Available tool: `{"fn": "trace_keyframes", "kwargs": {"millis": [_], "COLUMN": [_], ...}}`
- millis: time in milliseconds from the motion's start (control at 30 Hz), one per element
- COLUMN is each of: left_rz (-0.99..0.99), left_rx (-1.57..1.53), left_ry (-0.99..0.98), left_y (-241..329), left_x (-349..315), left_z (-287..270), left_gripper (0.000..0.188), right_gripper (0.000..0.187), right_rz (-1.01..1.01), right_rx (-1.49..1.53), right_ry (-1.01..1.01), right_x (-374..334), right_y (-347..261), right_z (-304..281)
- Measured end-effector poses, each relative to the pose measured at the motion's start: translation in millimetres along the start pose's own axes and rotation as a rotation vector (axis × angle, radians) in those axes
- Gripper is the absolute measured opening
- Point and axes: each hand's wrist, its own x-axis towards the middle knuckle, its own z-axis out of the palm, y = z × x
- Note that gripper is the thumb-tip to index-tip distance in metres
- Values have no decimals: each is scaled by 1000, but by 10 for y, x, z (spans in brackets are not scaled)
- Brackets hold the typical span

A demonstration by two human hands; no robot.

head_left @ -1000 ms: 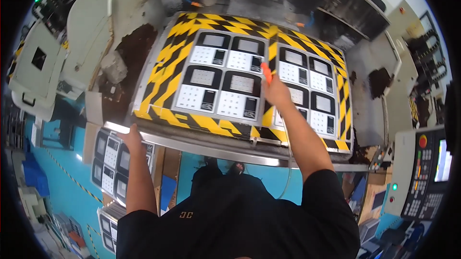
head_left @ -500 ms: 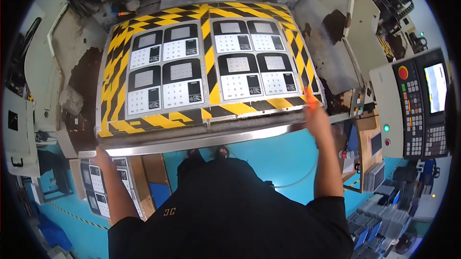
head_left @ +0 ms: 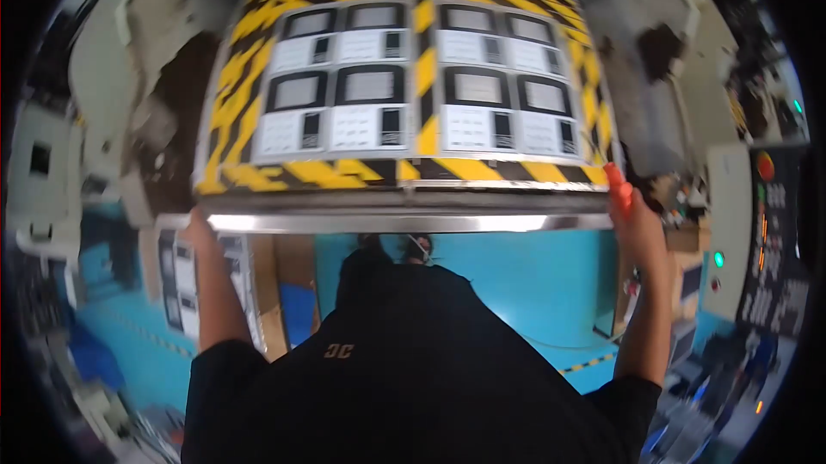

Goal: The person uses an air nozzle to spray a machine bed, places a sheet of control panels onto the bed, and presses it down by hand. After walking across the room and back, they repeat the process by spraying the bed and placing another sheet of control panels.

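My right hand (head_left: 638, 221) is closed around a red-orange handheld tool (head_left: 618, 189) at the fixture's near right corner; blur hides what kind it is. My left hand (head_left: 200, 230) touches the left part of the bright metal rail (head_left: 413, 223), its fingers mostly hidden. Beyond the rail lies a flat fixture plate edged with black-and-yellow striped tape (head_left: 469, 170). Several black-and-white keypad panels (head_left: 370, 107) lie on it in two blocks, split by a striped strip (head_left: 426, 77). Each has a grey window above a white key area.
Machine walls (head_left: 151, 43) flank the fixture. A control panel (head_left: 766, 232) with a red knob stands at the right. Below the rail at left, more panels (head_left: 178, 279) lie by a wooden box edge (head_left: 265, 283). The floor (head_left: 516, 283) is blue.
The view has turned, so the fixture sits higher and further right in it. My right hand still holds the red-orange tool by the near right corner. My left hand stays at the rail.
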Motion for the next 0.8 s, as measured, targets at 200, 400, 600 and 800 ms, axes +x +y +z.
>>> {"fn": "trace_keyframes", "kwargs": {"millis": [200, 400, 600, 800], "left_rz": [174, 125, -17, -35], "left_rx": [-71, -48, 9, -45], "left_ry": [-59, -88, -222, -155], "left_y": [159, 148, -34, 81], "left_x": [-257, -218, 97, 22], "left_z": [5, -1, -114, -40], "left_gripper": [70, 71, 44, 40], "right_gripper": [40, 38, 33, 57], "right_rz": [-790, -375, -317, -142], "right_rx": [16, 4, 677, 694], "right_ry": [-321, -284, 117, 478], "right_x": [-343, 231, 187, 271], "right_y": [-2026, -1772, 102, 1744], "right_z": [1103, 884, 723, 448]}}
